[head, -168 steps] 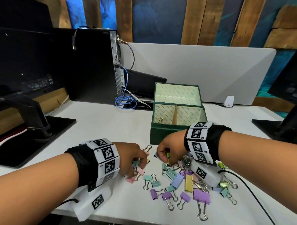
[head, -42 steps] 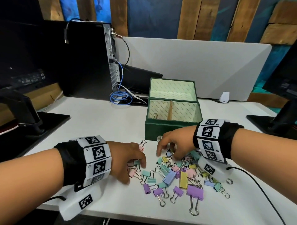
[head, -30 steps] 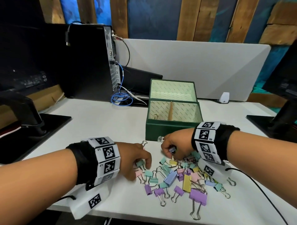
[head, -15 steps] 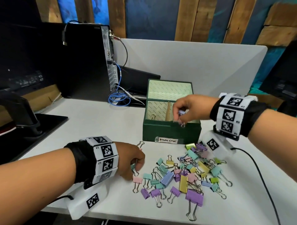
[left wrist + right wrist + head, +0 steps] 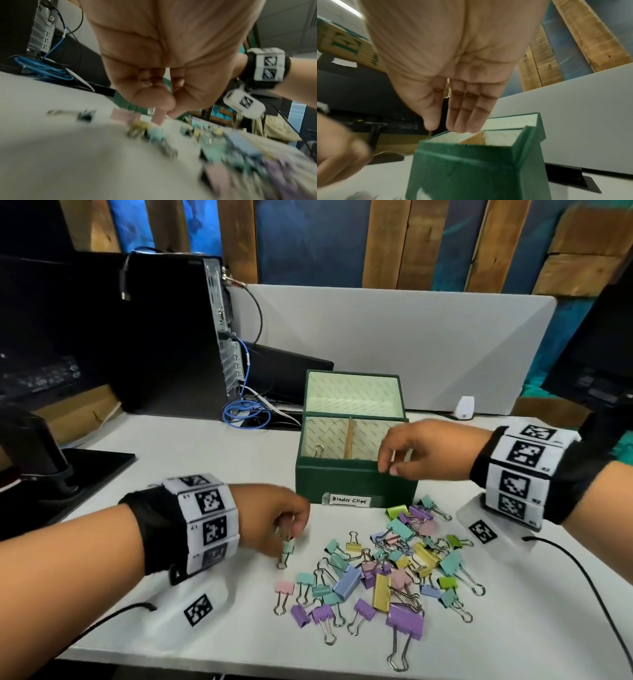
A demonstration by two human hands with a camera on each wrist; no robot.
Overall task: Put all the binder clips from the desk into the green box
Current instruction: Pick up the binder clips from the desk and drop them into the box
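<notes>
Bare forearms, black wrist straps ringed with white blocks of square black-and-white markers (small printed codes beside them), white tagged camera housing beneath, black cable trailing.

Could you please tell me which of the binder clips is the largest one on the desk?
The big purple clip at the pile's near edge, closest to the person; its body and long wire handles clearly outsize all the others.

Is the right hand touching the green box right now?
Apart. The right wrist view shows the right hand open above the green box, with a gap between its fingertips and the rim.
</notes>
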